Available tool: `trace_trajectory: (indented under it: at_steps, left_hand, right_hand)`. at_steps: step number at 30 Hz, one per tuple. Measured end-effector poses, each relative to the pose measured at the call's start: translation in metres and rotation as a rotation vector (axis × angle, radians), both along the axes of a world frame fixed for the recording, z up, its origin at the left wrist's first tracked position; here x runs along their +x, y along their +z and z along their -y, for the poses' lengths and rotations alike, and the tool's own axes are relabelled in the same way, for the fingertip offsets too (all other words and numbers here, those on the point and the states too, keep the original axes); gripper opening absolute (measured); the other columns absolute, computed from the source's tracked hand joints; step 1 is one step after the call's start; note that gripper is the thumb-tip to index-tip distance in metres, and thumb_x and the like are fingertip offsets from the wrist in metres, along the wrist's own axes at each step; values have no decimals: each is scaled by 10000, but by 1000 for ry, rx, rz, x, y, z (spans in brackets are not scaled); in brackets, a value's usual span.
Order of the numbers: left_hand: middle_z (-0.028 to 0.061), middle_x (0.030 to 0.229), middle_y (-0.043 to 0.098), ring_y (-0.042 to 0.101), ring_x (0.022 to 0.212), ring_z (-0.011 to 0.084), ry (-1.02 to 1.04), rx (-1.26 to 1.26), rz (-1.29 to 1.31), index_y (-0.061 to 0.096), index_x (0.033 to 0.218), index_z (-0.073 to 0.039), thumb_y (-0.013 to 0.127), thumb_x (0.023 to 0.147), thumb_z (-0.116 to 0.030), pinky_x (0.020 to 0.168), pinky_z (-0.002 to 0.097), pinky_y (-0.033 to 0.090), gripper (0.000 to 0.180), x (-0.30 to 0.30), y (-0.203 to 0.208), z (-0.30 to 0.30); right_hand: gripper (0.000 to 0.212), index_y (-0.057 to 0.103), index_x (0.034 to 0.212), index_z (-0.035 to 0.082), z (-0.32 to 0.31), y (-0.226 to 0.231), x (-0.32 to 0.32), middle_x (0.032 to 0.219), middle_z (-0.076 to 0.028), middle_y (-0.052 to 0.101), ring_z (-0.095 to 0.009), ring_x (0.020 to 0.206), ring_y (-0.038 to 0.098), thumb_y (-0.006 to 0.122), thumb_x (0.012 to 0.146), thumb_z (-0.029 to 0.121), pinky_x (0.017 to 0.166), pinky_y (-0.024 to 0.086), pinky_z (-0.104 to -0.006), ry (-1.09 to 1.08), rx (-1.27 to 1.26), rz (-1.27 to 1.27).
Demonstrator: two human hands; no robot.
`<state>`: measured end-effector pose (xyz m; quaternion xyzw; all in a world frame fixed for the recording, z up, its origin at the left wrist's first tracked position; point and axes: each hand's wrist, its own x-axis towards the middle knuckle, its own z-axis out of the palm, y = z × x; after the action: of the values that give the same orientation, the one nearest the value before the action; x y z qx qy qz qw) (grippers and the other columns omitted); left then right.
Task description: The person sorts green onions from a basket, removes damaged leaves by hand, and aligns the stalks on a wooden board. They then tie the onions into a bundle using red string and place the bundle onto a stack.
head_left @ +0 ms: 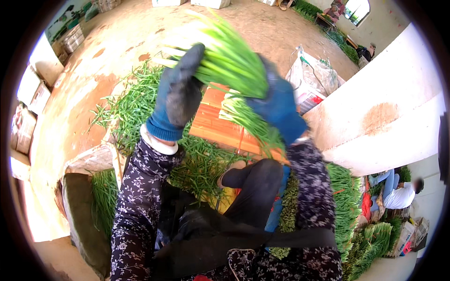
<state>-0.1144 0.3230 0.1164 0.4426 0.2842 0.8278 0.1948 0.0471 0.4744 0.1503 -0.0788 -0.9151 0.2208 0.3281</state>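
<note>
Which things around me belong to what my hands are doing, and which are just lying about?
Likely in use:
green bunch between left hand and right hand
second bunch on the orange bench
loose green stalks

Probably just lying about:
clear plastic bag near the white pillar
pale box at far left

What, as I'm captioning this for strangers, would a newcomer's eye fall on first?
Probably the bright green bunch, raised at top centre between gloved left fingers and right fingers. Just below, an orange wooden surface bears another bunch. A white pillar slants across the right.
</note>
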Motion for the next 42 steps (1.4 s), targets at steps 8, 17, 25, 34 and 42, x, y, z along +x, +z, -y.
trace_trajectory:
  at_steps: [8,17,25,34,42]
  left_hand:
    - [208,1394,445,431,1302,358,639,-820,-1083,398,1394,-19,736,741,-287,1069,469,351,783,49,-147,-17]
    - [182,1448,398,333,1370,377,491,-610,-1507,406,1400,-66,755,663,-387,1124,562,228,876,28,-192,-114]
    - [150,1503,301,304,1349,406,369,-715,-1627,282,1493,-202,743,672,-380,1110,596,228,958,-1,-256,-202]
    - [198,1416,413,420,1254,429,525,-558,-1624,444,1404,-137,581,785,-205,1077,601,285,638,1,-268,-217]
    - [231,1407,427,411,1280,450,655,-649,-1626,474,1348,-18,556,796,-184,1042,584,337,583,10,-263,-189]
  right_hand:
    - [865,390,1421,124,-107,-82,72,1175,-134,625,-328,993,639,788,654,162,861,511,-430,-329,253,474]
    - [878,411,1416,123,-157,-238,19,1023,-132,583,-296,911,591,757,648,369,774,474,-448,-335,482,719]
    - [839,484,1320,74,-155,-231,16,1138,-120,560,-293,1013,568,776,624,441,813,441,-445,-289,430,870]
    - [406,592,1219,105,-231,-272,-55,1011,-119,654,-309,860,637,587,884,336,764,487,-430,-447,404,237]
    - [268,659,1107,100,-205,-300,-36,1033,-181,659,-365,971,624,574,871,194,844,497,-428,-138,-450,443]
